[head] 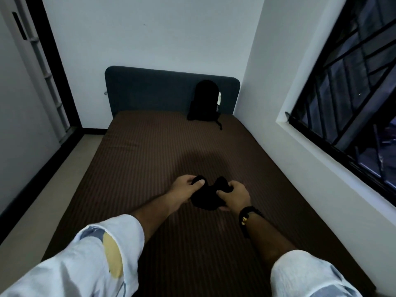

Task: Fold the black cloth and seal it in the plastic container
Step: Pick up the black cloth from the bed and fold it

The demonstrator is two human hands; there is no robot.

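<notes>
Holding: the small bunched black cloth (206, 195) is gripped by both hands above the brown striped mattress (150, 151), near the person's end of the bed.
Left hand: the left hand (186, 190) is closed on the cloth's left end, thumb on top and fingers curled under the fabric.
Right hand: the right hand (234, 196), with a black beaded bracelet (246, 214) at the wrist, is closed on the cloth's right end in the same way.
Cloth axis: the long axis runs left to right between the two hands; the middle sags toward the person in a crumpled lump, so no flat edge is readable.
Nearer hand: neither; both hands are in contact, one at each end.
Container: no plastic container is visible in this view; its position cannot be told.
Other items: a black backpack (204, 101) leans on the dark grey padded headboard (150, 88), well apart from the hands.
Step judged: the cloth appears not yet folded; spreading it along the left-to-right axis on the mattress would likely come first.
</notes>
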